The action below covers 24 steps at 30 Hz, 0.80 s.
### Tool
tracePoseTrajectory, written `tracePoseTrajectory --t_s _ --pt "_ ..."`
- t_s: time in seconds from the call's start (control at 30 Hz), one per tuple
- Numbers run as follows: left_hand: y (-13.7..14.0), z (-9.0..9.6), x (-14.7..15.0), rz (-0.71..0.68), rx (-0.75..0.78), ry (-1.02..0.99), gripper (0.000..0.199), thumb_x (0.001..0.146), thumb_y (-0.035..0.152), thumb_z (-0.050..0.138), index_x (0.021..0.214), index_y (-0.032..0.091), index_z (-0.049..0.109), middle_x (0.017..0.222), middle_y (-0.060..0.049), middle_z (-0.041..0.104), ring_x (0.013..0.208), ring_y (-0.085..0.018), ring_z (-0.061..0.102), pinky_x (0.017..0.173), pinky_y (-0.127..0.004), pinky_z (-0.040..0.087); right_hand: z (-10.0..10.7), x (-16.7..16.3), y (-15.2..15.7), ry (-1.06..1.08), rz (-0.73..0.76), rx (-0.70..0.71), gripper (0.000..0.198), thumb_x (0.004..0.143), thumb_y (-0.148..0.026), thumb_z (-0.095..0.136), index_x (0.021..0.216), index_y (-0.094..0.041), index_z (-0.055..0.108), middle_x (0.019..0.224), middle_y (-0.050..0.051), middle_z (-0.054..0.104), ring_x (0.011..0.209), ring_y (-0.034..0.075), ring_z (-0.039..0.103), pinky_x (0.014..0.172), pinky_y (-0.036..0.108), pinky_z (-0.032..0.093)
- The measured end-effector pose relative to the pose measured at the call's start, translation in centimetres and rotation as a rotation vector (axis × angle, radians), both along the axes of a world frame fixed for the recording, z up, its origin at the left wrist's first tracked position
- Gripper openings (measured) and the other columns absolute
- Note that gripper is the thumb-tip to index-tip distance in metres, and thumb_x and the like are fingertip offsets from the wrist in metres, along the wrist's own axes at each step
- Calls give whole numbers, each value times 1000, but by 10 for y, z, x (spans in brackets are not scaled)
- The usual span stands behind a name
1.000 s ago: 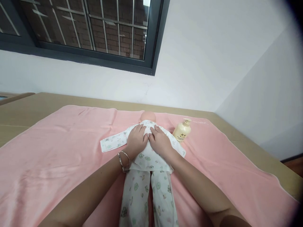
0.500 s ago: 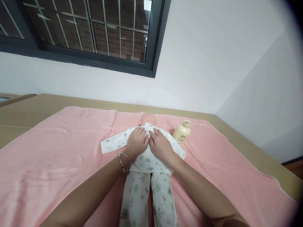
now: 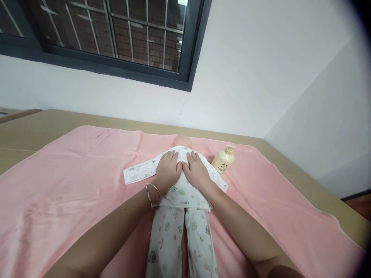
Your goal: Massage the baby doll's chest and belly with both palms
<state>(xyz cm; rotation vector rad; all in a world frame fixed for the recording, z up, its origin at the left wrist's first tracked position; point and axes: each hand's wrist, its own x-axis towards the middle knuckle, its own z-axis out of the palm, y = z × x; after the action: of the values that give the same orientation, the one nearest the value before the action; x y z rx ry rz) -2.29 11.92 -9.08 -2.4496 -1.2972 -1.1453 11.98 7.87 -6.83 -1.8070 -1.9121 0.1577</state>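
A baby doll (image 3: 182,141) lies on a pink blanket (image 3: 95,166), its head towards the wall and its face out of sight. It wears a white printed top (image 3: 185,195) and matching trousers (image 3: 168,231). My left hand (image 3: 168,168) rests flat on the upper left of the top, fingers stretched out, with a bangle (image 3: 152,195) at the wrist. Beside it my right hand (image 3: 197,172) lies flat on the upper right, fingers extended. The two thumbs meet or nearly meet in the middle. Neither hand grips anything.
A pale yellow pump bottle (image 3: 224,160) leans beside the doll's right-hand sleeve. The blanket covers a wooden surface (image 3: 116,122) that runs up to a white wall (image 3: 237,77). A dark-framed window (image 3: 188,73) with metal bars is above.
Both hands have flattened, their fingers straightening out towards the doll's shoulders. The top looks smoother between them. The camera view has shifted slightly.
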Motion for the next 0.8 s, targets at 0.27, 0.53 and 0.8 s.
tracePoseTrajectory --t_s 0.27,0.53,0.8 --pt "1 -2 1 3 -28 12 41 90 25 40 125 7 54 129 -18 57 123 -31 49 107 -48 38 -6 5 5 41 65 47 57 97 -41 37 146 -12 35 155 15 27 146 29 15 116 47 18" --pt "0 -1 1 7 -41 -9 41 89 23 41 125 8 55 129 -18 58 123 -31 49 108 -48 38 -6 4 4 33 59 61 56 97 -41 35 146 -13 36 155 16 28 145 30 18 116 47 19" --pt "0 -1 1 0 -47 -22 41 89 23 42 125 6 55 128 -18 58 122 -31 49 108 -49 39 -4 4 3 54 61 45 57 97 -41 36 146 -12 36 155 16 28 145 30 18 116 48 19"
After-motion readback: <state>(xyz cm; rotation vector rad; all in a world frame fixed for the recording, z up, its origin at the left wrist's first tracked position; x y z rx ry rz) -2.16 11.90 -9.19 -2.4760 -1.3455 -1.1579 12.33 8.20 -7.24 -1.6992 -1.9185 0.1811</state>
